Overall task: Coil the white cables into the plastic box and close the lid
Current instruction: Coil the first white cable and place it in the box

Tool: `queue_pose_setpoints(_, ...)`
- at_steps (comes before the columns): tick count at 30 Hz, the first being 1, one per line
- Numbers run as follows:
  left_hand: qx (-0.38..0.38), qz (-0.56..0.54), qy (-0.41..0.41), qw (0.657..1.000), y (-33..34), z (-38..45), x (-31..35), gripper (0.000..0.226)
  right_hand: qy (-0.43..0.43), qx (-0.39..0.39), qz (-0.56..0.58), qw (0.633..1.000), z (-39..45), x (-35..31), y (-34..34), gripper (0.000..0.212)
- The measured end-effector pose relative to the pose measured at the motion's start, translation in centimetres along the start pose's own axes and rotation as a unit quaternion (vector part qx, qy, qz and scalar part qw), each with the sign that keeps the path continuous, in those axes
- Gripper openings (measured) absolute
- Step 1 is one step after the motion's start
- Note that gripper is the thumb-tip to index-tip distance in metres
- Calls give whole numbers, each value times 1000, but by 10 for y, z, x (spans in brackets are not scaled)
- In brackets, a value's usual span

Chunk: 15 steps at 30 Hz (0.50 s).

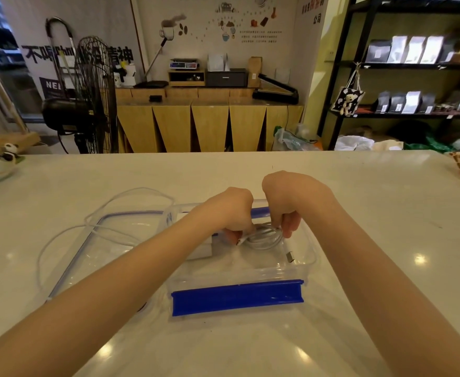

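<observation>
Soft, dim indoor light; ceiling lamps glare in small spots on my glossy countertop (359, 213). Edges bow from the wide lens, and the far shelves (414, 63) look blurred

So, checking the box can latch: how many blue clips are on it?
2: one blue clip on the plastic box's near edge, one on its far edge, mostly hidden behind the hands.

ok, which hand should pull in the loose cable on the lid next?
Probably left. The left hand is nearer the loose cable draped over the lid; the right hand pins the coil in the box.
</observation>
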<state>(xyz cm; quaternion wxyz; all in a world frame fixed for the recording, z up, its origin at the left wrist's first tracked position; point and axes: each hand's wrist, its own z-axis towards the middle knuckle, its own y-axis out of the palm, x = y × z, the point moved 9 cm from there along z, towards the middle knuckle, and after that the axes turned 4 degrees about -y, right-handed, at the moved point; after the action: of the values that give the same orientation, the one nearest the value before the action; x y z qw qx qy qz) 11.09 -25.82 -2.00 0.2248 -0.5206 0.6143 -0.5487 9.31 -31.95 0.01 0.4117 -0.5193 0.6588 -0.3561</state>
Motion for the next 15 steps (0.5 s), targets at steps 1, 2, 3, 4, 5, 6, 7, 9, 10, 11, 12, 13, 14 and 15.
queue_pose_setpoints(1, -4, -14, -1, 1000, -1, -2, -2, 19, -2, 2, 5, 1000, 0, 0, -1, 26)
queue_pose_setpoints(2, -7, -24, -1, 1000, -1, -3, -4, 23, -10, 9, 10, 1000, 1, 0, -4, 25)
queue_pose_setpoints(3, -6, -31, 1, 999, -3, -4, -6, 26, -22, 21, 21, 999, 1, -2, -8, 22)
queue_pose_setpoints(4, -2, -34, 6, 999, -5, -5, -7, 26, -37, 35, 33, 998, 1, -3, -12, 20)
queue_pose_setpoints(5, 4, -42, 9, 999, -8, -8, -8, 25, -49, 52, 43, 997, 0, -5, -18, 17)
queue_pose_setpoints(6, 9, -59, 12, 998, -11, -10, -10, 24, -63, 73, 45, 994, 0, -6, -24, 16)
queue_pose_setpoints(7, 12, -80, 16, 997, -14, -12, -11, 23, -79, 99, 41, 991, -1, -8, -30, 15)
queue_pose_setpoints(9, 22, -109, 31, 993, -20, -18, -12, 21, -116, 162, 31, 979, -2, -14, -43, 18)
queue_pose_setpoints(10, 29, -120, 40, 992, -23, -21, -13, 20, -132, 187, 20, 973, -3, -17, -47, 20)
queue_pose_setpoints(11, 38, -128, 47, 990, -26, -24, -14, 20, -143, 202, 6, 969, -3, -20, -47, 23)
queue_pose_setpoints(12, 47, -136, 53, 988, -28, -26, -15, 20, -152, 206, -5, 967, -1, -23, -45, 26)
queue_pose_setpoints(13, 55, -142, 56, 987, -30, -29, -17, 21, -159, 200, -9, 967, 2, -25, -41, 27)
queue_pose_setpoints(14, 62, -147, 58, 985, -31, -31, -19, 21, -164, 192, -3, 968, 5, -27, -37, 26)
queue_pose_setpoints(15, 69, -150, 58, 985, -32, -33, -22, 21, -167, 182, 8, 969, 8, -28, -33, 25)
